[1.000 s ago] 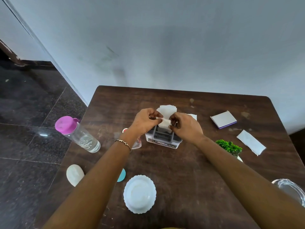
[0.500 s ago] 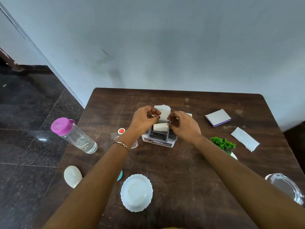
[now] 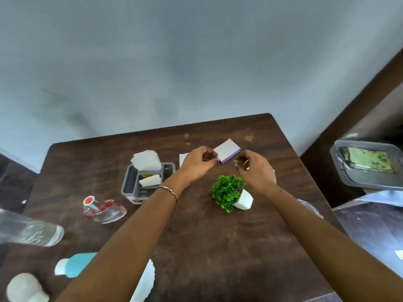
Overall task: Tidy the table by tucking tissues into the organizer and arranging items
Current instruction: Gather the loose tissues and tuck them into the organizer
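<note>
The grey organizer (image 3: 130, 184) stands left of centre on the brown table (image 3: 218, 247). A large white tissue (image 3: 146, 160) sticks up from its back slot and a small folded tissue (image 3: 150, 180) sits in its middle slot. Another white tissue (image 3: 182, 159) lies flat behind my left hand (image 3: 199, 165), whose fingers are pinched together on nothing, just left of a white pad with a purple edge (image 3: 227, 149). My right hand (image 3: 256, 170) hovers loosely curled and empty, right of the pad and above a green plant in a white pot (image 3: 229, 191).
A clear bottle (image 3: 32, 233), a glass perfume bottle with a red cap (image 3: 104, 209), a blue item (image 3: 76, 263), a white rounded object (image 3: 24, 287) and a white plate (image 3: 145, 282) crowd the near left. A glass bowl (image 3: 310, 208) sits at the right edge; a grey basket (image 3: 368, 171) stands beyond.
Both hands have let go of the tissue at the organizer and moved right, to either side of the pad. The small tissue now rests in the organizer. The view has swung to the right.
</note>
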Available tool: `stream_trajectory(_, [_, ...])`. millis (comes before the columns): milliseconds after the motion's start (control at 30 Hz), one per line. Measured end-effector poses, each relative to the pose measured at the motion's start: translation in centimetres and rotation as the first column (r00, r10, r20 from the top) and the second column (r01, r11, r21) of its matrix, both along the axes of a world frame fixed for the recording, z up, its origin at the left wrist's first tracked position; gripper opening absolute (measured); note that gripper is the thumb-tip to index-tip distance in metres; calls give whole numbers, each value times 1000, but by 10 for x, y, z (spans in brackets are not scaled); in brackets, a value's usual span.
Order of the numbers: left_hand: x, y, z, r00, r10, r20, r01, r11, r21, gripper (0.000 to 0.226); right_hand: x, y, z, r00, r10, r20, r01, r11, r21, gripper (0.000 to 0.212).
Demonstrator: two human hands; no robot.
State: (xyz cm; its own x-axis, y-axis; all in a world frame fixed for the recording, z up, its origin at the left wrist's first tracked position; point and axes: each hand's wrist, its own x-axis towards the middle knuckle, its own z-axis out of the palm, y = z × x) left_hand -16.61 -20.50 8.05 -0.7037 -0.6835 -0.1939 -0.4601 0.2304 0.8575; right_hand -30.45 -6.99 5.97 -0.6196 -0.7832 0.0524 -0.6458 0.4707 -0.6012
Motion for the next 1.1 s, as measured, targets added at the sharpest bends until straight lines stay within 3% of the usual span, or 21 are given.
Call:
stream_trajectory(133, [-29, 15, -8, 993, -86, 81, 87, 996, -11, 20, -42, 22, -26, 995, -96, 16, 95, 992, 88, 25])
stream_trajectory(233, [-44, 17, -18, 980, -119, 161, 121, 993, -7, 18, -62, 31, -43, 993, -113, 40, 108, 989, 102, 20])
stream_trajectory(500, [-69, 19, -41, 958, -111, 265, 108, 994, 23, 17, -84, 34, -65, 998, 68, 5, -67, 973, 220, 35])
stream_trajectory(867, [-83, 28, -40, 954, -94, 284, 89, 996, 29, 21, -90, 23, -70, 925, 295, -239, -218, 929, 299, 9])
stream_trajectory(967, [-83, 29, -36, 969, -63, 238, 57, 998, 31, 20, -92, 20, -71, 974, 174, -144, -138, 963, 233, 11])
stream_trajectory(1033, [-83, 30, -33, 981, -30, 190, 21, 999, 49, 19, -94, 19, -64, 999, 24, 29, -27, 994, 101, 8])
stream_trajectory(1100, [-82, 30, -29, 993, 14, 120, -25, 996, 89, 15, -94, 18, -51, 958, -56, 281, 55, 998, 13, 5])
